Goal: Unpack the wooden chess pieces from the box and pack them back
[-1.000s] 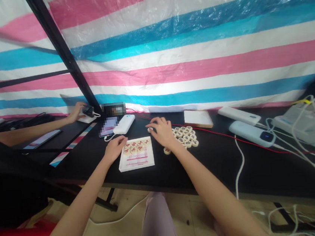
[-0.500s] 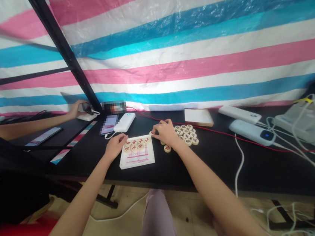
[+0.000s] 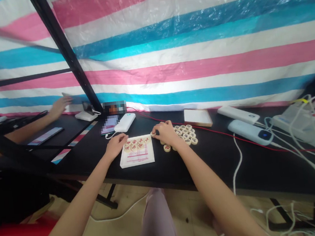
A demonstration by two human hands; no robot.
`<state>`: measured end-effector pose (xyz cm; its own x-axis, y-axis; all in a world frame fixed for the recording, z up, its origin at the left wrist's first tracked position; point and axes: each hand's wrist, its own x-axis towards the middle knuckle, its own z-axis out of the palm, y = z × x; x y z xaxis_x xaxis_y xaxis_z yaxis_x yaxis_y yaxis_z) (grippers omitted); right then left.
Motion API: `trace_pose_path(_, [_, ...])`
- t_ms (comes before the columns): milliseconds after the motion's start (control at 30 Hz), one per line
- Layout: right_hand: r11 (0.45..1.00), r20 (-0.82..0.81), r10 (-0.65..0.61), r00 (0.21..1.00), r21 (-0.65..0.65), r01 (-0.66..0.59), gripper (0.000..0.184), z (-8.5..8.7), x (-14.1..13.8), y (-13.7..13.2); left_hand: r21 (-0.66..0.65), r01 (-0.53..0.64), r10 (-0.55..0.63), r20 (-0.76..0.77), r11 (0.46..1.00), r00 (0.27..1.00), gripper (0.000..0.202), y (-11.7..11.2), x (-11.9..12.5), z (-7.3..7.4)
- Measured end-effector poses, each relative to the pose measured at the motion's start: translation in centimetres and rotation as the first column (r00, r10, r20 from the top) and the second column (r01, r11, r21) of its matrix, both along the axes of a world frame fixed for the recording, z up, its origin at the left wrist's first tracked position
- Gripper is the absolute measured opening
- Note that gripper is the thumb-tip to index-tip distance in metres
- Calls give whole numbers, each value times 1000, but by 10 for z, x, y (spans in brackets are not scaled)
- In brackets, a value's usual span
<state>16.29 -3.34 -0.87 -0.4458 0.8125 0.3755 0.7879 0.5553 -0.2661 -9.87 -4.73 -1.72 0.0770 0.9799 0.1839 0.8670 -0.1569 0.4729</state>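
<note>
Lying in tray (image 3: pixel 137 163): red-charactered pieces (image 3: pixel 134 147)

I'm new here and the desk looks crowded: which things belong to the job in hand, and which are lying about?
In use:
left hand, at the white tray
right hand, with a round piece at its fingertips
pieces in the tray
pile of pieces

Apparently lying about:
blue power bank
white power bank behind the tray
phone at far left

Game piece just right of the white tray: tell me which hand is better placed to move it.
The right hand, I'd judge: the piece is at its fingertips. The left hand is at the left edge of the tray, on the far side from the piece.
</note>
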Motion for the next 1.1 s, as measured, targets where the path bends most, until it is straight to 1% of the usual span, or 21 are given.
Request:
trace_pose_path(67, [1000,-68,-21,997,-23,20,11,6,2,-1,-1,3,-3,1,1000,1000,36,0,0,0])
trace_pose_path(167, [998,-236,-48,971,-48,37,13,19,3,-8,-3,2,-2,5,1000,1000,36,0,1,1])
trace_pose_path(200, [998,-280,-32,959,-66,15,13,23,3,-11,-4,0,0,8,1000,1000,36,-1,1,1])
trace_pose_path(267, [990,-306,54,951,-105,-90,14,30,0,-19,-9,-2,2,19,1000,1000,35,-2,2,1])
trace_pose_path(367, [956,-206,200,958,-172,-236,12,31,-7,-25,-13,2,-1,33,1000,999,34,-3,3,2])
trace_pose_path(467, [942,-97,267,959,-182,-281,6,24,-11,-24,-5,9,-8,27,1000,1000,34,-4,3,2])
trace_pose_path(533, [944,-65,283,957,-154,-290,6,21,-12,-22,-2,11,-10,28,1000,1000,34,-4,3,2])
trace_pose_path(633, [951,-33,284,958,-116,-286,6,20,-11,-21,6,8,-8,29,1000,1000,34,-4,3,2])
trace_pose_path(800, [959,-9,275,961,-74,-275,27,23,-12,-25,2,9,-9,23,1000,1000,35,-3,2,2])
trace_pose_path(867, [957,-21,279,960,-75,-280,30,24,-12,-26,2,10,-10,19,1000,1000,35,-3,2,2])
trace_pose_path(933, [965,-42,252,967,-61,-254,30,26,-10,-25,0,10,-10,16,1000,1000,36,-3,1,2])
trace_pose_path(967, [976,-51,210,976,-42,-212,29,27,-7,-24,-1,10,-10,14,1000,1000,36,-3,1,2])
trace_pose_path(1033, [998,-62,55,997,21,-54,27,29,1,-21,1,10,-10,16,1000,1000,36,-3,1,2])
trace_pose_path(1100, [986,-52,-142,988,81,146,24,29,12,-17,5,10,-10,15,1000,1000,36,-3,1,2])
